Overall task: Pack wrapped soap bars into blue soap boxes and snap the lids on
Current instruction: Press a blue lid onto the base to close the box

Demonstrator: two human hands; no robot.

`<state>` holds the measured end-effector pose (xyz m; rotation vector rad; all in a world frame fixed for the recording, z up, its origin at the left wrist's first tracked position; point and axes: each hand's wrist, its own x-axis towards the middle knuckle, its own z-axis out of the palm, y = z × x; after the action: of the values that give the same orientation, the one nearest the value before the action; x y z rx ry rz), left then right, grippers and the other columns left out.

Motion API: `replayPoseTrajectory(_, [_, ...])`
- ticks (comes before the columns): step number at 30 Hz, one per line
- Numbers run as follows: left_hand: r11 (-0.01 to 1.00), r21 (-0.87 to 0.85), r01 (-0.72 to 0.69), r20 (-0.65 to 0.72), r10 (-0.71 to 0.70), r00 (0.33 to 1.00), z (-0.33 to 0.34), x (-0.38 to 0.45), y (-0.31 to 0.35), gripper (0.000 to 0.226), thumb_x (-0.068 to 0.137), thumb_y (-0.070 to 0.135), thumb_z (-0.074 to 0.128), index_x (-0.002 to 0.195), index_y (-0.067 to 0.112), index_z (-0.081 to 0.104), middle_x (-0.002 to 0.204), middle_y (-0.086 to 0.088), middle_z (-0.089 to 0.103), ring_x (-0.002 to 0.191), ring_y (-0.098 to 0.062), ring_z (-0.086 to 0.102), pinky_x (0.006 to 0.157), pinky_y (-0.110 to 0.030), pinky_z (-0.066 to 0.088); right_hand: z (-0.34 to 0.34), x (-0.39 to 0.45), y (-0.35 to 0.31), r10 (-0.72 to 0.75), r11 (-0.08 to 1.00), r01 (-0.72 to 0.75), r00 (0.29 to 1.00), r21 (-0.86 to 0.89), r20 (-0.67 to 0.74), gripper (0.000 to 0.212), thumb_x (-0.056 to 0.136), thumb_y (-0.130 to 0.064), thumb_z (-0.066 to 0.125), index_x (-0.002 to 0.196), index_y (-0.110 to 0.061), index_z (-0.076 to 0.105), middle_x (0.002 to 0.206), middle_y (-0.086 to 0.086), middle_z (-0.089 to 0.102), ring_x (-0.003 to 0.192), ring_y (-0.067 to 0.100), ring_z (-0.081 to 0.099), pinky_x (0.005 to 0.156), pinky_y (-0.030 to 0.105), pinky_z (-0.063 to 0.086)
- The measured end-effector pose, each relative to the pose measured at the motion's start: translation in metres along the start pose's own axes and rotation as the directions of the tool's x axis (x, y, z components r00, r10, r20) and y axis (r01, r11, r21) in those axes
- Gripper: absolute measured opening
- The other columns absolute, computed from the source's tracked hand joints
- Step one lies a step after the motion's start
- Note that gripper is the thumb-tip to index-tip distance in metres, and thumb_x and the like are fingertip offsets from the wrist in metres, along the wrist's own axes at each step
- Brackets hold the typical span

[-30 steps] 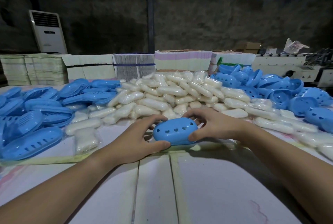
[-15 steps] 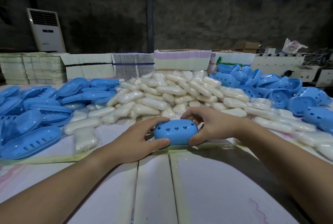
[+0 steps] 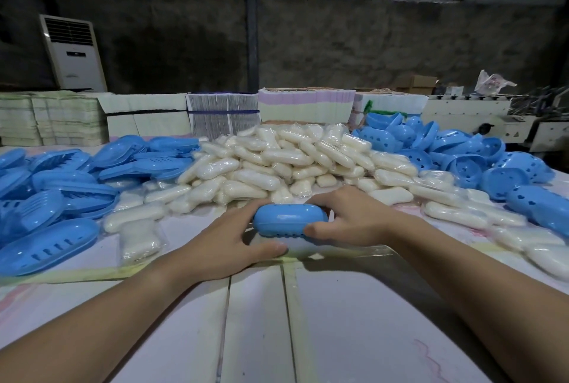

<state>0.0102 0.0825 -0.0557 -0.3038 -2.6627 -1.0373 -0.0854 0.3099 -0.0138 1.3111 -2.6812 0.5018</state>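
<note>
A closed blue soap box (image 3: pixel 289 218) sits at the middle of the table (image 3: pixel 354 321), lid on, so whatever is inside is hidden. Just behind it rises a big heap of wrapped soap bars (image 3: pixel 277 161), white in clear film. Slotted blue lids (image 3: pixel 61 179) are piled to the left, and open blue box halves (image 3: pixel 462 161) with heart-shaped holes to the right. Bundles of flat cartons (image 3: pixel 221 111) line the far edge, with an air conditioner (image 3: pixel 74 53) standing at the wall. The left hand (image 3: pixel 224 244) and right hand (image 3: pixel 351 222) come in from either side, fingers curled round the ends of the box, thumbs on its near face.
</note>
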Motion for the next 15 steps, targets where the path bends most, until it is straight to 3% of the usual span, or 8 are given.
replayPoseTrajectory(4, [1.0,0.02,-0.014,-0.096,0.016,0.995,0.0008,0.0004,-0.0038,0.045,0.085,0.031,0.078,0.126,0.034,0.059,0.117,0.013,0.063,0.111,-0.004,0.059,0.096,-0.036,0.054,0.0025,0.0005,0.001,-0.04,0.999,0.04,0.999,0.011,0.017,0.048,0.067,-0.07,0.054,0.1,-0.036,0.062,0.085,-0.009,0.065,0.078,0.008,0.059,0.072,0.037,0.051])
replayPoseTrajectory(7, [1.0,0.015,-0.021,-0.101,0.022,0.995,0.0015,0.0013,-0.006,0.04,0.087,0.031,0.077,0.123,0.032,0.061,0.114,0.011,0.065,0.11,-0.007,0.06,0.095,-0.038,0.055,0.0043,0.0003,0.0035,-0.091,0.996,0.09,0.995,-0.019,-0.029,0.047,0.068,-0.065,0.059,0.107,-0.04,0.055,0.091,-0.014,0.063,0.085,0.008,0.058,0.075,0.033,0.05])
replayPoseTrajectory(15, [0.986,0.163,-0.029,-0.181,0.059,0.982,-0.0017,0.0007,-0.0075,0.037,0.086,0.046,0.072,0.12,0.036,0.059,0.11,0.017,0.064,0.108,-0.008,0.056,0.091,-0.041,0.05,0.0064,0.001,0.0004,-0.124,0.992,0.124,0.987,-0.009,-0.098,0.034,0.073,-0.057,0.056,0.092,-0.03,0.058,0.076,-0.008,0.061,0.071,0.01,0.055,0.064,0.034,0.049])
